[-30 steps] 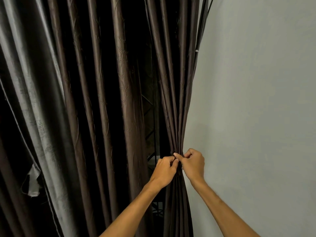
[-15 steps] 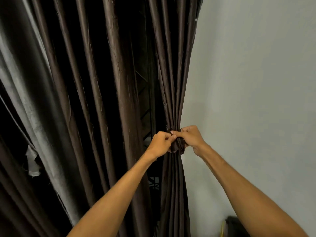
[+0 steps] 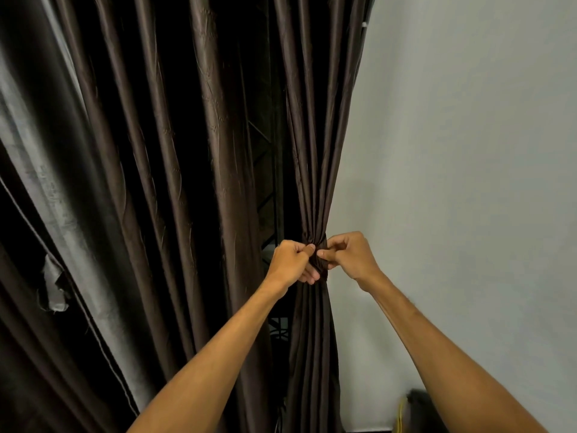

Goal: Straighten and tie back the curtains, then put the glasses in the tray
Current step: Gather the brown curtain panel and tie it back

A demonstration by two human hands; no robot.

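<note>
A pale wall (image 3: 468, 151) fills the right side and dark brown curtains (image 3: 156, 151) fill the left. The rightmost curtain panel (image 3: 315, 151) hangs along the wall's edge, cinched at its middle. The left hand (image 3: 290, 262) and right hand (image 3: 351, 256) meet there, the fingers of both curled, pinching the bunched fabric from either side.

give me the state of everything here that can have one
gathered curtain, bunched tight at the waist
tie band, wrapped round the bunch; cannot tell if fastened
left hand, fingers curled, grips the tie band
right hand, pinches the tie band
loose curtain, hanging in folds, untied
</note>
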